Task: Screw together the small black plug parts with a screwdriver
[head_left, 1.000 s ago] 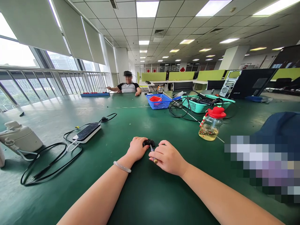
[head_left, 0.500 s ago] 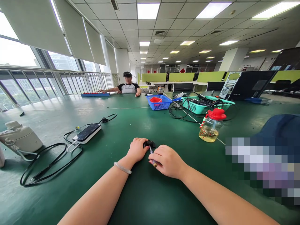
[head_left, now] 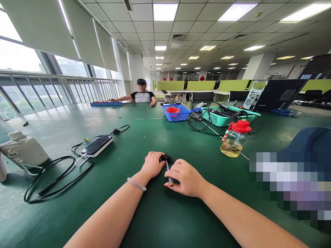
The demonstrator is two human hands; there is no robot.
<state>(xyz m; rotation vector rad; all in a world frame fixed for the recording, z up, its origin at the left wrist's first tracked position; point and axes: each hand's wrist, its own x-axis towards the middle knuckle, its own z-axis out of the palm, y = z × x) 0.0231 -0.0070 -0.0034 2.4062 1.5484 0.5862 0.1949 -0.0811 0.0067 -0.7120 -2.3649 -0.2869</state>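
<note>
My left hand [head_left: 153, 164] is closed on a small black part [head_left: 166, 158] on the green tabletop, its fingers wrapped round the part's left side. In my right hand [head_left: 186, 178] is a screwdriver [head_left: 169, 174] with a translucent handle and a brass-coloured end. The screwdriver slants, its shaft pointing away from me and its tip at the near side of the black part. Whether the tip sits in a screw is too small to see. My fingertips hide some of the black part.
Left lie a power bank [head_left: 97, 146], a black cable [head_left: 55, 193] and a grey bottle [head_left: 24, 150]. Ahead right stand a red-lidded bottle [head_left: 232, 143], a blue basket [head_left: 178, 116] and a teal basket [head_left: 217, 120] of cables. A person [head_left: 142, 94] sits at the table's far end.
The fingers of my right hand have shifted slightly on the screwdriver, with the thumb lower by its end. My left hand stays on the black part. The whole view has moved a little.
</note>
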